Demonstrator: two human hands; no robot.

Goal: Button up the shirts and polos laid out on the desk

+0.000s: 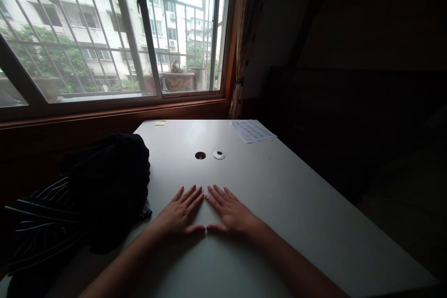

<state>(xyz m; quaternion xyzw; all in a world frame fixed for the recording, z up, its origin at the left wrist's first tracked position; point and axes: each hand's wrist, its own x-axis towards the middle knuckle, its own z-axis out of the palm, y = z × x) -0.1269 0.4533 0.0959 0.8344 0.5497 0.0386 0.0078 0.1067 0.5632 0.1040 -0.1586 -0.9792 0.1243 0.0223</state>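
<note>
My left hand (pixel 182 213) lies palm down on the white table (pixel 216 265), its fingers spread and holding nothing. Beside it, my right hand (pixel 227 212) rests flat in the same way, also with nothing in it. The two thumbs and index fingers point at each other and nearly meet, framing a small patch of tabletop. Beyond the fingertips is a round hole (pixel 200 155) in the table. Just right of the hole sits a white round cover (pixel 219 155) with a dark opening. Left of my left hand lies a heap of black clothing (pixel 111 186).
Striped dark fabric (pixel 42 219) hangs over the table's left side by the heap. Printed papers (pixel 252 131) lie at the far right edge, and a yellow sticky note (pixel 160 122) at the far left. A barred window (pixel 150 32) and a tied curtain (pixel 240 56) stand behind.
</note>
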